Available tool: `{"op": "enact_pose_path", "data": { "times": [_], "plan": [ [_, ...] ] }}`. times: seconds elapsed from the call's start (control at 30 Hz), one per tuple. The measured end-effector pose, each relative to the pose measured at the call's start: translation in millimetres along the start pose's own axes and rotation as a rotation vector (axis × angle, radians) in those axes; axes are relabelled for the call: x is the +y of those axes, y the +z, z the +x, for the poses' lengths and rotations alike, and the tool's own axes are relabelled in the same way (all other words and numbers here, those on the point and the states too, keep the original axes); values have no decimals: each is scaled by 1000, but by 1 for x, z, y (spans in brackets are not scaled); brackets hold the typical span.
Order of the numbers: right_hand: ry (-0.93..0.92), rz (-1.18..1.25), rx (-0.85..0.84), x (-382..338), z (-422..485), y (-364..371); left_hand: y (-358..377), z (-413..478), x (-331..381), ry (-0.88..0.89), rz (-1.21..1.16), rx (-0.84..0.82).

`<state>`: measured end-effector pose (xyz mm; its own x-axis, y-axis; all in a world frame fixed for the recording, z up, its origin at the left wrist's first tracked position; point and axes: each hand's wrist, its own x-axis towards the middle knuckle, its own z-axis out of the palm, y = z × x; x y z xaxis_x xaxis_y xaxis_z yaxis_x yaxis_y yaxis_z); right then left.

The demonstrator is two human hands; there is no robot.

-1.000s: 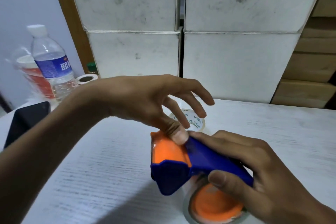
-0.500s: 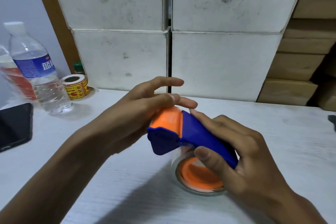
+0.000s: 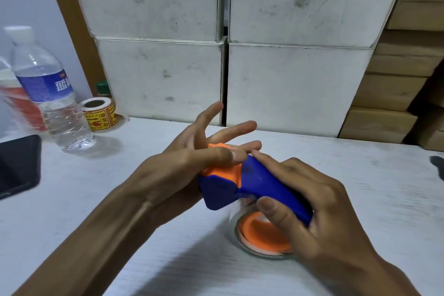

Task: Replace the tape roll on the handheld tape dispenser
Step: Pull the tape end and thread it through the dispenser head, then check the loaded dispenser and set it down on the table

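Two bare forearms reach in from the near edge of a white wood-grain tabletop (image 3: pixel 72 199) and meet over its middle. The right hand (image 3: pixel 319 209) wraps the blue handle of a blue and orange dispenser (image 3: pixel 240 182); its fingers (image 3: pixel 274 166) lie along the top of the handle and the thumb presses the near side, so the hand is closed around it. Under that hand, a clear tape roll (image 3: pixel 236 228) sits on the dispenser's orange hub, its open face turned toward the viewer and its lower rim at or just above the tabletop; contact cannot be told. The left hand (image 3: pixel 192 166) is at the dispenser's front end. Its thumb lies flat across the orange part and one finger curls around the far side, pinching that end, while the other fingers spread out loosely, pointing away.

Toward the left edge lies a dark phone (image 3: pixel 16 163), flat. Farther back, near the far left corner, stands a clear water bottle (image 3: pixel 45 94) with a blue label and white cap. Just beside it, to its right, is a small roll of yellow and red printed labels (image 3: pixel 99 114), standing on its end. Behind the bottle a red and white item shows, too blurred to identify.

Along the far edge, stacked white boxes (image 3: pixel 288 79) form a wall. Brown cardboard boxes (image 3: pixel 396 79) are stacked at the far right.
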<state>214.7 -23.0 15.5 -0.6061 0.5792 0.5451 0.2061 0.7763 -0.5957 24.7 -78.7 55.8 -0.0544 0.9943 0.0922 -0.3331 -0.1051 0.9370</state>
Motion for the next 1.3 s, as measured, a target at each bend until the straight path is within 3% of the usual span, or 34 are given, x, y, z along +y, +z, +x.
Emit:
{"op": "enact_pose_path", "data": {
  "times": [0.17, 0.33, 0.67, 0.73, 0.93, 1.3],
  "plan": [
    [51, 52, 46, 2, 1, 3, 6, 1, -4, -9, -53, 12],
    [213, 304, 42, 2, 3, 7, 7, 3, -20, 30, 4, 133],
    [581, 679, 169, 13, 12, 3, -3, 3, -44, 93, 695, 153],
    [625, 724, 180, 17, 11, 5, -1, 4, -48, 142, 713, 200],
    [603, 860, 112, 15, 14, 7, -5, 6, -46, 159, 542, 260],
    [450, 574, 121, 24, 12, 5, -2, 6, -49, 220, 540, 344]
  ]
}}
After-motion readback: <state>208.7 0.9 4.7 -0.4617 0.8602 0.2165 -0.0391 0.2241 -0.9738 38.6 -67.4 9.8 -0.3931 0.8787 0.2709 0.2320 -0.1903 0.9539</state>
